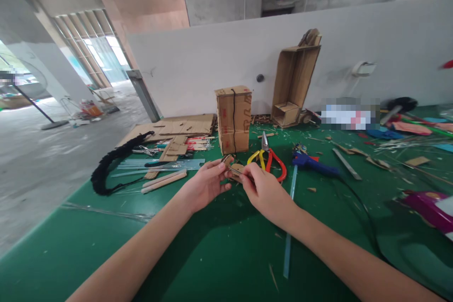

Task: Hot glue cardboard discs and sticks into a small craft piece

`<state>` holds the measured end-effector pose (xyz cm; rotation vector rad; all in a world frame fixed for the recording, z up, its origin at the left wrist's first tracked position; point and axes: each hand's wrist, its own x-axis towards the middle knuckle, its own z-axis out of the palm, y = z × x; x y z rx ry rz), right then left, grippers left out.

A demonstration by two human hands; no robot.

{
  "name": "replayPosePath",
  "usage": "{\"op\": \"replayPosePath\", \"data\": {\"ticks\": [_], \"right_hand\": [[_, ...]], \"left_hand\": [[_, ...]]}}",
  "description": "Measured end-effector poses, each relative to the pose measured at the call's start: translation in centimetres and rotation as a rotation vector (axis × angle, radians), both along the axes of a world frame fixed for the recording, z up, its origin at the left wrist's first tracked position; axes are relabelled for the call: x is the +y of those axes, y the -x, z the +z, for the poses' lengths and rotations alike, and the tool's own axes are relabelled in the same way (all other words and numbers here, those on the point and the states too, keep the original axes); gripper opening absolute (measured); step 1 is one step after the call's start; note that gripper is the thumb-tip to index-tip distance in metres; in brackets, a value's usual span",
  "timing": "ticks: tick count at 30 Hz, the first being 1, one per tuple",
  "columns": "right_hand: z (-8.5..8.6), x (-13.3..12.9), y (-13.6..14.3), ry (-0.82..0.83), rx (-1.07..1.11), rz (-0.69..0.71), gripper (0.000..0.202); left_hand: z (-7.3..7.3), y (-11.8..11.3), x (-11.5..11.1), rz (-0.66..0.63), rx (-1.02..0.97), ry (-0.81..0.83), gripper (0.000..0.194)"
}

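On green tabletop (177, 245), hands (207, 186) near white partition (198, 63).

And here, from where I'm standing, there's a small brown cardboard piece (228, 159), curled at its edge, pinched in the left hand's (207, 185) fingertips, up above the green tabletop (212, 255). Now the right hand (267, 194) grips a thin stick (235, 171), lying nearly level, its tip pointing towards the left hand. Between the hands sits a rounded cardboard piece (237, 168), flat-faced and tan, possibly joined to the curled one; fingers hide the edges.
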<state>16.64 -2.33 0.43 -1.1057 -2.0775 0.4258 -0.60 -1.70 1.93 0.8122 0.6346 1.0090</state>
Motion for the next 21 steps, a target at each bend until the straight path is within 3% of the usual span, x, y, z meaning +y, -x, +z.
{"op": "replayPosePath", "data": {"ticks": [6, 10, 15, 21], "right_hand": [[-0.1, 0.1, -0.1, -0.001, 0.014, -0.019, 0.01], [-0.3, 0.4, 0.0, 0.056, 0.113, 0.01, 0.009], [-1.0, 1.1, 0.2, 0.183, 0.271, 0.064, 0.009], [-1.1, 1.3, 0.5, 0.248, 0.418, 0.071, 0.009]], "left_hand": [[-0.2, -0.1, 0.0, 0.044, 0.105, -0.096, 0.03], [-0.2, -0.4, -0.1, 0.177, 0.312, -0.346, 0.036], [0.1, -0.6, -0.3, 0.321, 0.621, -0.687, 0.03], [0.3, -0.6, -0.6, 0.436, 0.708, -0.741, 0.028]]}}
